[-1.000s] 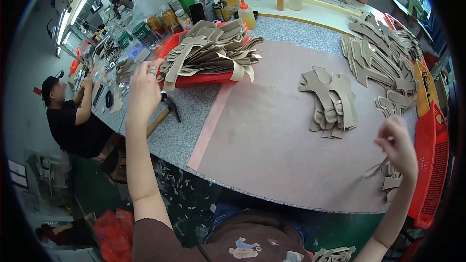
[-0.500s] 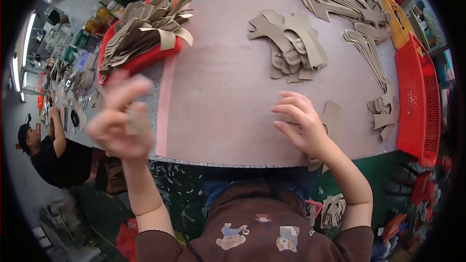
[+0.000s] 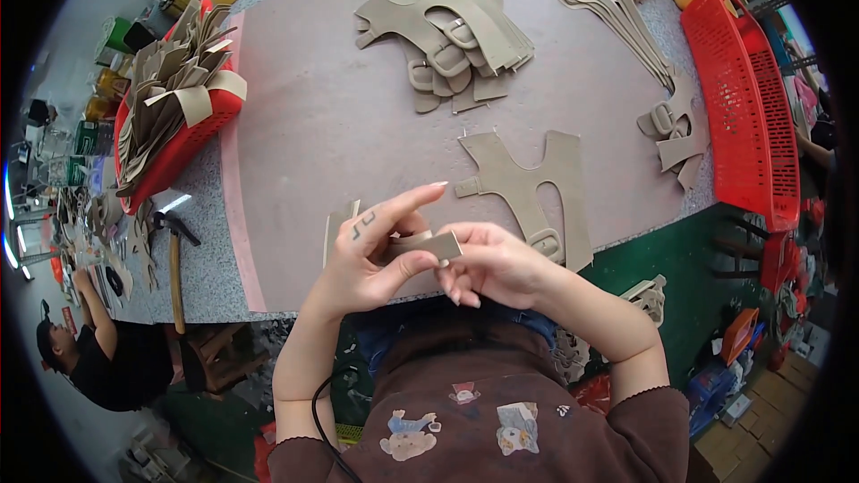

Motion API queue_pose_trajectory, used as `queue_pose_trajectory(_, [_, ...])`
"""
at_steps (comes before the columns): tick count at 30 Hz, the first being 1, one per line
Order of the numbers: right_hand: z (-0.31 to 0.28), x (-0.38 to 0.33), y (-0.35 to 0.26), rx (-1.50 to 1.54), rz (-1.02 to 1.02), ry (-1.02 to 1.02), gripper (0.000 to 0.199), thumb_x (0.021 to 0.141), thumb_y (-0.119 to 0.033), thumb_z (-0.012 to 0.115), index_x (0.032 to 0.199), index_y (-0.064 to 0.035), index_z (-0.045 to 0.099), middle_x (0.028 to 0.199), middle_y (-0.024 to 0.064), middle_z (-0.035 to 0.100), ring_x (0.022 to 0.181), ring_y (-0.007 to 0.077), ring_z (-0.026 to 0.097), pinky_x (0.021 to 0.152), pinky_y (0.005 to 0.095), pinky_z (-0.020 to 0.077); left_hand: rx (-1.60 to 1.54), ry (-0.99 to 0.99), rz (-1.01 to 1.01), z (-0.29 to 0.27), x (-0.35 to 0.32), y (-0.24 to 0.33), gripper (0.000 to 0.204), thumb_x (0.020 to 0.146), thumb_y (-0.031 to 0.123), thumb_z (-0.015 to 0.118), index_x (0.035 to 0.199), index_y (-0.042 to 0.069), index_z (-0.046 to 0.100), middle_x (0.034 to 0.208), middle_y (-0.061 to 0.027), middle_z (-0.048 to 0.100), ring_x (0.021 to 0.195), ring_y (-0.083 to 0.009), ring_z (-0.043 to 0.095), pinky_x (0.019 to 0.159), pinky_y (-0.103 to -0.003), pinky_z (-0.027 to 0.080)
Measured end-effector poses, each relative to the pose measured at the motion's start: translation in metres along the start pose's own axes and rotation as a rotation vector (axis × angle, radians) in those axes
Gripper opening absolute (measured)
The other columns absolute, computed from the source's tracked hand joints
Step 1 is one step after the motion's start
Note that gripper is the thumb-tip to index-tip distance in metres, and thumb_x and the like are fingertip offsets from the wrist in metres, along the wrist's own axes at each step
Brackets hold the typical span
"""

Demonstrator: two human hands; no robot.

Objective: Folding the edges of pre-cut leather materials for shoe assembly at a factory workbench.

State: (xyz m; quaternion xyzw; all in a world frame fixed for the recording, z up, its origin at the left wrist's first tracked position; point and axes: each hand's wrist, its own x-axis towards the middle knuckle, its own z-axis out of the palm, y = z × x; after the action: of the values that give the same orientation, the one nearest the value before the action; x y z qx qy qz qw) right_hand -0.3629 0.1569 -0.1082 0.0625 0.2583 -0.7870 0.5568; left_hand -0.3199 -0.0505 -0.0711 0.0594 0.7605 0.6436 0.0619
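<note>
Hands: moved together at the bench [image 3: 204, 246] edge; left hand [image 3: 365, 259] was by the red basket [image 3: 199, 148].
Grip: left clamped on tan strap [image 3: 446, 246]; right hand [image 3: 501, 264] meets its end, pinch unclear.
Strap: over bench's near edge, near-left of the flat buckled piece [image 3: 526, 179].
Risk: shallow hold could let it twist or slip; crowding hands could mask misalignment.

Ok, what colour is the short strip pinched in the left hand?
The short strip is a plain greyish beige, best seen in the head view.
</note>
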Motion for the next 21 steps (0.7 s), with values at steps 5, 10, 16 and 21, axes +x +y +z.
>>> queue_pose_trajectory(5, [0.014,-0.013,0.002,-0.474,-0.032,0.067,0.013,0.102,-0.014,0.063,0.102,-0.0015,0.065,0.081,0.0088,0.069,0.061,0.0142,0.064,0.049,0.0222,0.0483,0.118,-0.073,-0.034,-0.006,0.002,0.010,0.022,0.086,0.000,0.073,0.108,0.002,0.074,0.092,-0.0048,0.065,0.070,-0.0090,0.050,0.060,-0.022,0.039])
queue_pose_trajectory(10, [-0.003,-0.017,-0.010,-1.760,-0.878,0.197,0.021,0.091,-0.008,0.070,0.110,0.0009,0.068,0.106,0.0117,0.069,0.085,0.0229,0.066,0.071,0.0306,0.0545,0.178,-0.003,-0.159,-0.005,0.020,-0.001,0.015,0.086,0.000,0.073,0.101,-0.001,0.075,0.081,-0.0043,0.067,0.066,-0.0084,0.051,0.058,-0.022,0.041])
queue_pose_trajectory(16, [-0.025,-0.013,-0.014,-2.268,-1.023,0.374,0.028,0.085,-0.004,0.070,0.113,0.0036,0.069,0.129,0.0137,0.063,0.112,0.0281,0.061,0.095,0.0398,0.0510,0.325,0.043,-0.205,0.003,0.049,-0.015,0.009,0.086,0.002,0.073,0.094,-0.003,0.073,0.074,-0.0042,0.068,0.060,-0.0095,0.052,0.056,-0.023,0.043])
queue_pose_trajectory(21, [-0.030,-0.013,-0.013,-2.246,-1.015,0.381,0.028,0.085,-0.003,0.069,0.112,0.0048,0.069,0.131,0.0140,0.062,0.114,0.0285,0.061,0.097,0.0403,0.0508,0.399,0.021,-0.209,0.007,0.053,-0.016,0.006,0.087,0.003,0.073,0.089,-0.003,0.072,0.074,-0.0042,0.069,0.058,-0.0098,0.052,0.054,-0.023,0.042])
